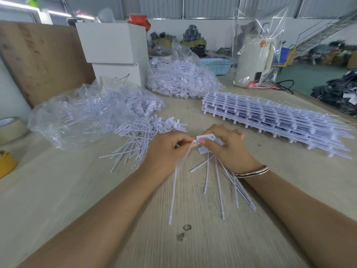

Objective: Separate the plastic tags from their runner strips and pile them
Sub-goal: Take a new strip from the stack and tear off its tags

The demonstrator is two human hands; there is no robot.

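Flat white plastic tags [205,137] with thin stems, pinched by left hand [167,149] and right hand [228,146] fingers

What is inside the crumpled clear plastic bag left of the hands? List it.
The crumpled clear plastic bag holds loose white plastic tags, spilling from its open end. Anything beneath them is hidden.
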